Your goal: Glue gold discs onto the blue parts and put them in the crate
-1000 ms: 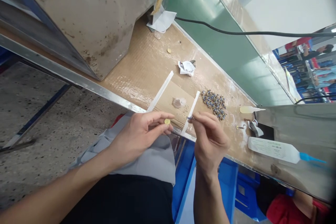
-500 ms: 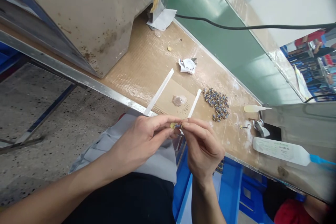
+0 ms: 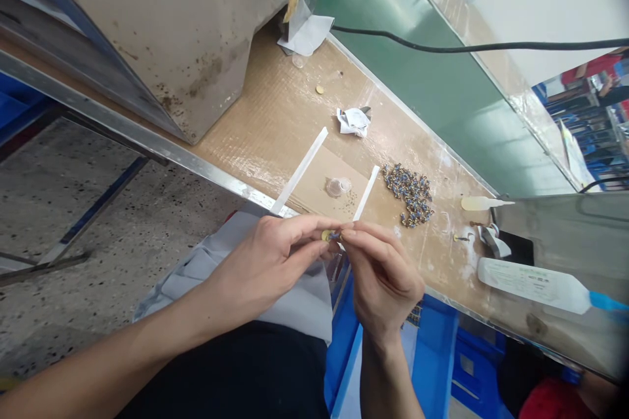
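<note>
My left hand [image 3: 268, 260] pinches a small yellow disc [image 3: 325, 235] between thumb and forefinger, just in front of the bench edge. My right hand [image 3: 381, 272] pinches a tiny blue and metal part [image 3: 335, 234] and holds it against the disc. The two hands meet fingertip to fingertip over my lap. A heap of several similar small blue and metal parts [image 3: 409, 193] lies on the cardboard-covered bench [image 3: 275, 124], beyond my right hand.
Two white strips [image 3: 299, 170] [image 3: 366, 184] frame a cardboard patch with a small clear cap [image 3: 337, 186]. A crumpled paper [image 3: 354, 121], a loose yellow disc [image 3: 320, 89], a dropper [image 3: 484, 203] and a white bottle [image 3: 535, 285] lie around. A metal housing [image 3: 162, 33] stands at left; blue bins [image 3: 432, 360] sit below.
My right hand has moved left from the white strip and brought its small part against the disc in my left hand. The hands now touch at the fingertips.
</note>
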A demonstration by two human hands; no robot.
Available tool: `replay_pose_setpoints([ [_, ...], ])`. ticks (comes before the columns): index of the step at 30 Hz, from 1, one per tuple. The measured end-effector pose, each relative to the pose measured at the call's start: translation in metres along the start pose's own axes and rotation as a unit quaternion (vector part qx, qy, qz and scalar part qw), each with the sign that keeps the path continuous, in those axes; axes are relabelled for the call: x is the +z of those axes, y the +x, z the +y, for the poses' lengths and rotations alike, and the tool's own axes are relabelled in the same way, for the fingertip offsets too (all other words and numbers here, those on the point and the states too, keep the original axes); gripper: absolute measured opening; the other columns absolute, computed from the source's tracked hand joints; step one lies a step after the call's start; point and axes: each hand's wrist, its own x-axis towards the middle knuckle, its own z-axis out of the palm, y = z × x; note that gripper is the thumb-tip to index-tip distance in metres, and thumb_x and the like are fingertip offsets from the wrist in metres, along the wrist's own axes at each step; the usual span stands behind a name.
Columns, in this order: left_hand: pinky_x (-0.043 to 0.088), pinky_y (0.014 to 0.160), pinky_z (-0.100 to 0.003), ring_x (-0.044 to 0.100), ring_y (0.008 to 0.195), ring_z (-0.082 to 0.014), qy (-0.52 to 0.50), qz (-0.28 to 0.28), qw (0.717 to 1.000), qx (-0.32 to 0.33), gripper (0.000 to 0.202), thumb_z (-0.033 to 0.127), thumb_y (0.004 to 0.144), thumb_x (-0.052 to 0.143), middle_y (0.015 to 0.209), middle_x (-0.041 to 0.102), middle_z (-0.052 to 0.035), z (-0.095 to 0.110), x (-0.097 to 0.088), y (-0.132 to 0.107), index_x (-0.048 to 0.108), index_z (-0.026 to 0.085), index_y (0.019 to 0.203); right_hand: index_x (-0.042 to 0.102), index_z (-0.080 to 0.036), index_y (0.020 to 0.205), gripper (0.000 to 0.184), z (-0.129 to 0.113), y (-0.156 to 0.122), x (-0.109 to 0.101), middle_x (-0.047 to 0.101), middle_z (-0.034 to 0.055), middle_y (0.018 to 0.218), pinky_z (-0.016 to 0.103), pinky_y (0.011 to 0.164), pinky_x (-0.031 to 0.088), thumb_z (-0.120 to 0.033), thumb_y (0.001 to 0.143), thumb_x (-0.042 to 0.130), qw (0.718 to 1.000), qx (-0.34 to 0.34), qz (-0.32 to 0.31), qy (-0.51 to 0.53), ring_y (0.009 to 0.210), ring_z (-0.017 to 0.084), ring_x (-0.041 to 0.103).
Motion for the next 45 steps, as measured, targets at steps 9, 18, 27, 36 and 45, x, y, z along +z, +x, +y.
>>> replay_pose_setpoints([
  [9, 0.069, 0.091, -0.028, 0.088, 0.106, -0.0198, 0.059, -0.002, 0.998, 0.015, 0.038, 0.023, 0.115, 0.065, 0.121, 0.090, 0.0027, 0.003, 0.000, -0.002, 0.082, 0.036, 0.147, 0.087, -0.030, 0.126, 0.039, -0.001, -0.001, -0.008, 0.085, 0.0042, 0.118, 0.037, 0.089, 0.074, 0.002, 0.105, 0.076, 0.997, -0.057, -0.036, -0.048, 0.103, 0.023, 0.085],
  [18, 0.063, 0.085, -0.029, 0.087, 0.102, -0.0203, 0.151, 0.002, 0.988, 0.046, 0.037, 0.025, 0.119, 0.059, 0.121, 0.090, 0.0031, 0.004, 0.003, -0.005, 0.077, 0.036, 0.149, 0.085, -0.021, 0.133, 0.041, -0.003, -0.003, -0.013, 0.085, 0.0084, 0.126, 0.038, 0.092, 0.075, 0.006, 0.103, 0.077, 0.988, -0.121, -0.060, -0.074, 0.110, 0.025, 0.085],
  [27, 0.067, 0.084, -0.031, 0.088, 0.100, -0.0252, 0.183, -0.012, 0.982, 0.047, 0.030, 0.019, 0.117, 0.054, 0.113, 0.090, -0.0047, 0.011, 0.004, -0.006, 0.079, 0.026, 0.132, 0.086, -0.017, 0.130, 0.040, -0.004, -0.006, -0.015, 0.085, 0.0103, 0.126, 0.038, 0.090, 0.074, 0.009, 0.101, 0.079, 0.981, -0.145, -0.074, -0.107, 0.110, 0.025, 0.085],
  [36, 0.057, 0.071, -0.032, 0.084, 0.090, -0.0223, 0.167, 0.004, 0.986, 0.025, 0.029, 0.011, 0.106, 0.058, 0.099, 0.087, -0.0001, 0.012, 0.007, -0.005, 0.082, 0.025, 0.116, 0.087, -0.018, 0.134, 0.048, -0.010, -0.021, -0.011, 0.085, 0.0103, 0.131, 0.039, 0.086, 0.078, 0.010, 0.095, 0.085, 0.972, -0.175, -0.033, -0.150, 0.105, 0.029, 0.088],
  [45, 0.047, 0.058, -0.030, 0.074, 0.067, -0.0167, 0.164, 0.036, 0.985, 0.050, 0.020, 0.011, 0.101, 0.066, 0.084, 0.083, 0.0018, 0.010, 0.014, -0.012, 0.082, 0.021, 0.106, 0.083, -0.014, 0.140, 0.049, -0.015, -0.030, -0.013, 0.083, 0.0131, 0.136, 0.044, 0.091, 0.079, 0.010, 0.097, 0.082, 0.970, -0.189, -0.053, -0.143, 0.112, 0.033, 0.086],
])
